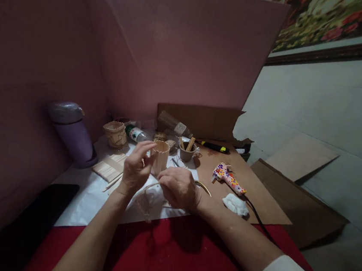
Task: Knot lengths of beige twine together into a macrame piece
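Our hands at the cup (160, 160)
We see it upright on white paper (80, 200) — left hand (136, 167) beside it, thumb and fingers apart; right hand (180, 188) just in front, closed on twine (148, 188).

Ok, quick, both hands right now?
Left hand: open, fingers apart beside the ribbed cup; contact unclear.
Right hand: closed, fingers curled near the cord; can't tell whether its grip holds it.

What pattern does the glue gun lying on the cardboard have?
The glue gun has a multicoloured floral pattern on a pale body, shown in the head view.
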The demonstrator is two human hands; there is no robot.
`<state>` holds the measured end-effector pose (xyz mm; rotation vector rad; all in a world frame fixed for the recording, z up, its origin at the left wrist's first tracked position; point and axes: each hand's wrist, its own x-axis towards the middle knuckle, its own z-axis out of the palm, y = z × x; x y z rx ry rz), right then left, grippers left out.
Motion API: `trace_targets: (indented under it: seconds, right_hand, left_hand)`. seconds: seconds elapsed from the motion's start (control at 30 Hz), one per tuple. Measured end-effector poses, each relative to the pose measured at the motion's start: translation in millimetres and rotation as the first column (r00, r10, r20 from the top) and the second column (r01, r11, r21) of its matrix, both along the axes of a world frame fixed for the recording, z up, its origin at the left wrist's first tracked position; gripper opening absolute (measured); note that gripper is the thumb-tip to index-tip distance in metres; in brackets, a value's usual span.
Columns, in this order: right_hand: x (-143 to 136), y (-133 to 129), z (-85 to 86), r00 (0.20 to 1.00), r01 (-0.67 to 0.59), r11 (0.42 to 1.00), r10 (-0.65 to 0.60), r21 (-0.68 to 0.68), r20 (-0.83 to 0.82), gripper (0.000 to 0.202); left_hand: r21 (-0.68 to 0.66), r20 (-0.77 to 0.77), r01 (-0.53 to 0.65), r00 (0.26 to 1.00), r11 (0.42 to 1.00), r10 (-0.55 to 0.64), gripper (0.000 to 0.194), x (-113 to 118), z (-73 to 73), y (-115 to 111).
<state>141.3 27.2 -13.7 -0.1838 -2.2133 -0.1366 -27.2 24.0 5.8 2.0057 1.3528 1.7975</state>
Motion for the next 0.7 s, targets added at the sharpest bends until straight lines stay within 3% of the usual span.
trace_targets:
  seconds: [0.1, 0.23, 0.47, 0.57, 0.7]
  right_hand:
    - [0.7, -4.7, -5.9, 0.996, 0.011, 1.000, -0.013, 0.026, 0.087, 0.011]
    - [2.5, -10.5, -7.5, 0.997, 0.004, 1.000, -0.006, 0.023, 0.079, 0.011]
    - [2.7, -10.3, -9.9, 0.999, 0.013, 0.999, -0.015, 0.042, 0.035, 0.009]
    - [3.6, -10.6, -11.6, 0.999, 0.029, 0.999, -0.030, 0.035, 0.043, 0.010]
    - [3.7, -12.1, -11.1, 0.993, 0.114, 0.984, -0.111, -0.138, 0.028, 0.011]
  left_hand:
    - [-0.053, -0.223, 0.013, 0.974, 0.998, -0.025, 0.035, 9.6, -10.5, 4.2]
    - [-0.045, -0.328, -0.075, 0.943, 0.996, 0.056, 0.031, 11.9, -16.5, 15.4]
    - [-0.008, -0.543, -0.117, 0.835, 0.993, 0.093, 0.024, 6.4, -5.9, 50.2]
    - [-0.004, -0.554, -0.102, 0.828, 0.995, 0.083, 0.022, 5.9, -4.6, 67.3]
    - [-0.015, -0.567, -0.170, 0.813, 0.985, 0.131, 0.026, 7.0, 3.3, 74.8]
